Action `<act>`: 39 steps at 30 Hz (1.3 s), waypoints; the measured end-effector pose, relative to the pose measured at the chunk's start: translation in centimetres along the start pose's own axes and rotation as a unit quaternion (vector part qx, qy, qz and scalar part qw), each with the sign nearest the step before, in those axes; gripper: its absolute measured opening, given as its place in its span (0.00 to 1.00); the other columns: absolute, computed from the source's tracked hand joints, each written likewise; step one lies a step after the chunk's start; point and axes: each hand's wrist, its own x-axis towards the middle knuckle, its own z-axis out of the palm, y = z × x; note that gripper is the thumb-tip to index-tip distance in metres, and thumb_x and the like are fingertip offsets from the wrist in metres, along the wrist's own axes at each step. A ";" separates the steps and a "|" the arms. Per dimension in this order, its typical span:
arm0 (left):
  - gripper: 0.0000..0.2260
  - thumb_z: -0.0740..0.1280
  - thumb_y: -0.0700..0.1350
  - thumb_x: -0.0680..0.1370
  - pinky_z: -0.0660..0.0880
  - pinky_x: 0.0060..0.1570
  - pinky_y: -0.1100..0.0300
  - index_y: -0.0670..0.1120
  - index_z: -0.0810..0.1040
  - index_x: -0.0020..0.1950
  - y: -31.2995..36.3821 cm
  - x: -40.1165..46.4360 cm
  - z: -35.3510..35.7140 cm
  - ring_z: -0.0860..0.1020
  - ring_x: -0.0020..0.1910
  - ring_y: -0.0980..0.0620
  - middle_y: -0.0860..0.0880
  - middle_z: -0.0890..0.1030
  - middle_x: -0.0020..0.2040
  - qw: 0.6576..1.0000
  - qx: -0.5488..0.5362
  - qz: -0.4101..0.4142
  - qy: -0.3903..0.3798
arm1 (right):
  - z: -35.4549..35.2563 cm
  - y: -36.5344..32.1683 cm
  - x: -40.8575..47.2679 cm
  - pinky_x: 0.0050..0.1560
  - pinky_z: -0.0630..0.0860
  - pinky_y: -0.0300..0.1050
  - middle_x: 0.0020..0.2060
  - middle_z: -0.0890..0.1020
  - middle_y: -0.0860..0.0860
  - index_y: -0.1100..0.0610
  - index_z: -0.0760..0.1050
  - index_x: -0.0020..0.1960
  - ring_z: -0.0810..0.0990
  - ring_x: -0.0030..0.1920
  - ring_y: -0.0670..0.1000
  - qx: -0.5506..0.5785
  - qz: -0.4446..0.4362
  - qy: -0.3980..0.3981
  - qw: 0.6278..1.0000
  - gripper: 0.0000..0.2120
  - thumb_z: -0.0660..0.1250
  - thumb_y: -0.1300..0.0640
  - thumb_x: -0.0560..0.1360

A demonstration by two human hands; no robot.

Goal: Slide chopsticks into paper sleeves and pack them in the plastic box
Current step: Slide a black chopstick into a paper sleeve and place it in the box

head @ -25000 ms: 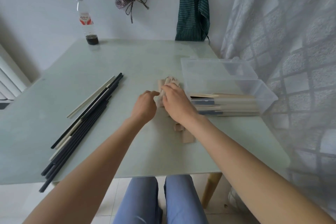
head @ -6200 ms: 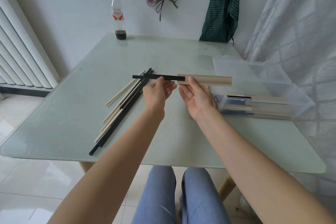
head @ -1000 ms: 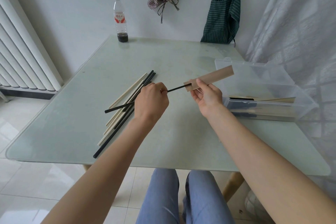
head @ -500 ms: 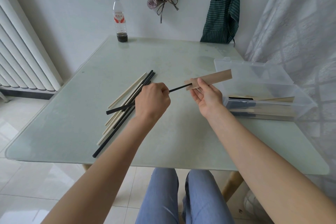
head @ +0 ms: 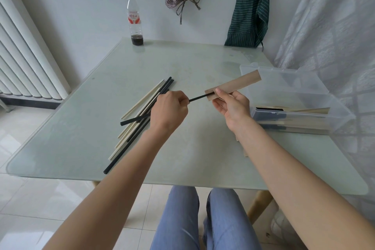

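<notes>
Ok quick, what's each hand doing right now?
Left hand: closed around a black chopstick, its tip at the sleeve's mouth.
Right hand: pinching the brown paper sleeve.

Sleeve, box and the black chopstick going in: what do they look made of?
Sleeve: matte tan paper, probably kraft, flat and creased at the edges. Box: clear plastic, since its contents show through the glossy walls. Black chopstick: smooth and dark; plastic or lacquered wood, I cannot tell which.
</notes>
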 end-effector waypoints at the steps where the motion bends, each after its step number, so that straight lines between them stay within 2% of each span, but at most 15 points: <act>1: 0.11 0.60 0.38 0.74 0.74 0.36 0.55 0.48 0.81 0.45 -0.1 0.1 0.0 0.77 0.39 0.47 0.50 0.82 0.41 1.000 -0.004 -0.002 -0.009 | -0.1 -0.1 -0.1 0.39 0.79 0.35 0.41 0.81 0.52 0.57 0.76 0.44 0.80 0.40 0.49 -0.009 -0.003 -0.007 1.000 0.04 0.69 0.64 0.73; 5: 0.11 0.60 0.39 0.75 0.73 0.35 0.58 0.48 0.82 0.43 -0.2 0.2 -0.1 0.78 0.37 0.52 0.53 0.81 0.37 0.997 -0.048 -0.015 -0.057 | -0.1 0.3 -0.5 0.37 0.78 0.35 0.40 0.81 0.52 0.58 0.75 0.46 0.80 0.40 0.49 -0.014 0.001 -0.019 1.000 0.05 0.69 0.65 0.73; 8: 0.09 0.61 0.41 0.78 0.65 0.25 0.72 0.45 0.82 0.47 -0.3 0.3 -0.1 0.72 0.30 0.59 0.53 0.81 0.38 0.993 -0.077 0.005 -0.090 | -0.1 0.5 -0.7 0.37 0.78 0.34 0.40 0.81 0.52 0.58 0.75 0.46 0.81 0.39 0.48 -0.007 0.011 -0.029 0.999 0.05 0.69 0.65 0.73; 9: 0.08 0.62 0.42 0.79 0.64 0.24 0.73 0.44 0.80 0.49 -0.4 0.3 -0.1 0.71 0.28 0.59 0.52 0.82 0.39 0.992 -0.081 0.016 -0.095 | -0.2 0.4 -0.7 0.37 0.78 0.35 0.40 0.81 0.52 0.58 0.75 0.46 0.81 0.39 0.47 -0.004 0.013 -0.030 0.999 0.05 0.69 0.65 0.73; 12: 0.06 0.68 0.43 0.76 0.67 0.25 0.75 0.45 0.75 0.52 -0.9 0.3 -0.2 0.76 0.31 0.58 0.52 0.80 0.42 0.990 -0.113 0.022 -0.086 | -0.5 -0.2 -0.6 0.38 0.78 0.35 0.40 0.82 0.52 0.57 0.76 0.44 0.81 0.39 0.48 -0.001 0.006 -0.020 1.000 0.05 0.70 0.65 0.72; 15: 0.02 0.69 0.39 0.75 0.67 0.28 0.75 0.42 0.77 0.46 -0.7 0.3 -0.1 0.78 0.30 0.59 0.52 0.79 0.38 0.993 -0.103 0.045 -0.039 | -0.4 -0.5 -0.7 0.38 0.78 0.35 0.40 0.82 0.52 0.57 0.75 0.43 0.81 0.39 0.47 0.006 0.015 -0.026 1.000 0.05 0.69 0.65 0.73; 18: 0.02 0.69 0.41 0.75 0.66 0.28 0.75 0.44 0.79 0.43 -0.3 0.4 0.0 0.79 0.30 0.57 0.54 0.79 0.35 0.994 -0.082 0.069 -0.026 | 0.2 0.1 -1.1 0.37 0.78 0.34 0.39 0.81 0.52 0.57 0.75 0.41 0.80 0.38 0.47 0.006 0.033 -0.036 0.999 0.05 0.69 0.65 0.73; 21: 0.02 0.70 0.44 0.75 0.69 0.32 0.73 0.45 0.80 0.45 -0.7 0.7 0.1 0.80 0.32 0.54 0.54 0.80 0.39 0.995 -0.057 0.074 -0.034 | 0.5 0.5 -1.3 0.37 0.78 0.34 0.39 0.81 0.52 0.58 0.75 0.41 0.80 0.39 0.48 0.007 0.034 -0.029 0.999 0.05 0.69 0.65 0.73; 24: 0.07 0.72 0.44 0.73 0.74 0.43 0.61 0.46 0.79 0.49 -1.5 0.9 -0.1 0.78 0.40 0.52 0.53 0.80 0.43 0.998 -0.010 0.062 -0.025 | 0.0 0.0 -1.0 0.36 0.78 0.34 0.40 0.81 0.53 0.58 0.76 0.42 0.80 0.40 0.48 0.011 0.021 -0.012 1.000 0.04 0.69 0.65 0.72; 25: 0.06 0.72 0.43 0.73 0.74 0.43 0.60 0.45 0.79 0.48 -1.6 0.8 -0.2 0.78 0.40 0.52 0.52 0.80 0.42 0.998 -0.009 0.056 -0.019 | -0.1 -0.2 -0.9 0.36 0.78 0.34 0.40 0.81 0.53 0.58 0.76 0.42 0.81 0.40 0.48 0.015 0.020 -0.009 1.000 0.04 0.69 0.65 0.73; 28: 0.03 0.72 0.40 0.73 0.73 0.39 0.67 0.42 0.80 0.44 -1.1 0.6 -0.2 0.78 0.35 0.54 0.49 0.80 0.35 0.998 -0.037 0.053 -0.012 | 0.2 0.0 -1.0 0.36 0.78 0.34 0.40 0.81 0.52 0.58 0.76 0.43 0.80 0.40 0.48 0.018 0.036 -0.020 0.999 0.04 0.69 0.65 0.73; 30: 0.03 0.72 0.40 0.73 0.70 0.35 0.73 0.42 0.80 0.44 -0.6 0.5 0.0 0.78 0.34 0.55 0.50 0.80 0.34 0.997 -0.053 0.058 -0.010 | 0.6 0.6 -1.4 0.37 0.78 0.34 0.40 0.81 0.52 0.58 0.76 0.43 0.80 0.40 0.48 0.012 0.048 -0.031 0.998 0.04 0.69 0.65 0.73; 32: 0.06 0.72 0.42 0.73 0.71 0.37 0.71 0.43 0.79 0.47 -0.6 0.5 0.1 0.79 0.37 0.53 0.51 0.81 0.37 0.997 -0.054 0.060 -0.005 | 0.7 0.8 -1.5 0.38 0.78 0.35 0.39 0.81 0.52 0.58 0.76 0.42 0.80 0.40 0.48 0.016 0.046 -0.026 0.998 0.05 0.69 0.66 0.72; 35: 0.06 0.73 0.44 0.72 0.74 0.44 0.59 0.46 0.79 0.47 -1.5 0.7 -0.2 0.78 0.41 0.53 0.55 0.79 0.40 0.999 -0.020 0.049 -0.003 | 0.3 0.3 -1.1 0.38 0.78 0.35 0.39 0.82 0.52 0.58 0.76 0.41 0.80 0.40 0.49 0.030 0.034 -0.003 0.999 0.05 0.69 0.66 0.72; 39: 0.02 0.73 0.40 0.71 0.72 0.41 0.62 0.46 0.82 0.42 -1.5 0.7 -0.4 0.78 0.40 0.53 0.50 0.82 0.38 0.998 -0.050 0.031 0.001 | 0.5 0.5 -1.2 0.36 0.78 0.35 0.35 0.82 0.51 0.59 0.76 0.42 0.80 0.39 0.48 0.027 0.044 -0.016 0.999 0.05 0.70 0.66 0.72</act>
